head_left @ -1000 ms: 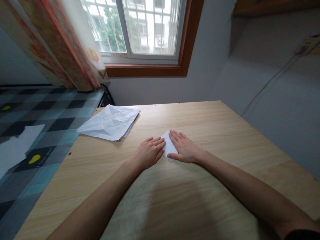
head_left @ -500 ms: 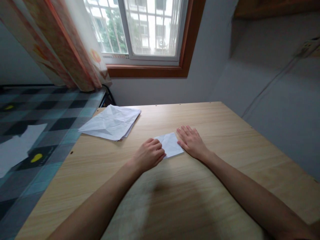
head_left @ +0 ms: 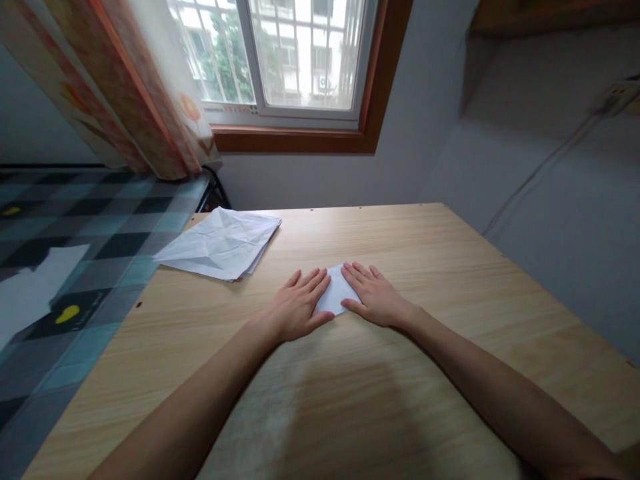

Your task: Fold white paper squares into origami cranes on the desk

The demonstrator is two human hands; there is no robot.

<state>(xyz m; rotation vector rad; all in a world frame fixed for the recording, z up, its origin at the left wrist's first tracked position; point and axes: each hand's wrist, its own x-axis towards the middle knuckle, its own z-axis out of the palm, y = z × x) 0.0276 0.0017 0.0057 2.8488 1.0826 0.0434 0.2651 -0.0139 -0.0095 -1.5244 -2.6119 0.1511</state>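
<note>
A small folded sheet of white paper [head_left: 335, 293] lies flat on the wooden table [head_left: 380, 233], its middle showing between my hands. Over its left side, my left hand [head_left: 301, 303] rests palm down with the fingers stretched out and the thumb apart. My right hand [head_left: 373, 293] lies flat on the paper's right side, fingers extended and thumb pointing inward. Both hands press on the paper without gripping it, and they cover its left and right edges.
Creased white sheets [head_left: 225, 241] are stacked at the table's far left corner. Beyond the left edge is a checked cloth [head_left: 120, 233] with a torn-looking white paper [head_left: 43, 283] on it. A window [head_left: 300, 60] and a curtain [head_left: 135, 87] stand behind.
My left hand has uncurled from closed fingers to lying flat on the paper. My right hand has slid left onto the paper, so less of it shows.
</note>
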